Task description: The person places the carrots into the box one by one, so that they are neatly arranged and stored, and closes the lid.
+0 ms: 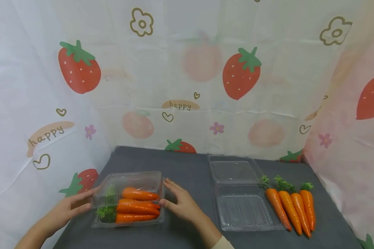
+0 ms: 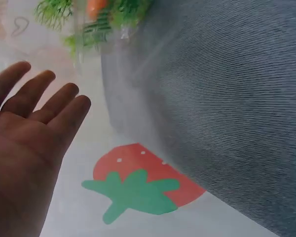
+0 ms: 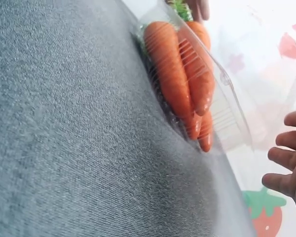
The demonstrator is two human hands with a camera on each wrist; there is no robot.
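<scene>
On the table [image 1: 187,169], towards nine o'clock, sits the clear box [image 1: 140,179] of carrots [image 1: 138,207], left hand [image 1: 68,210] and right hand [image 1: 181,203] at its ends, fingers loose, clasping nothing. Probably light, slick, easily dented: hold it at nine and three o'clock.

Plain cream sleeve [image 1: 223,244] being worn on the right arm [image 1: 206,227], its edge being seen near half past five in the head view, bare right hand [image 1: 184,204] being shown at six, bare left hand [image 1: 61,214] and left forearm [image 1: 34,233] at eight

White fabric walls [image 1: 177,81], printed strawberries [image 1: 241,76]; dark grey tabletop [image 1: 187,173]
</scene>
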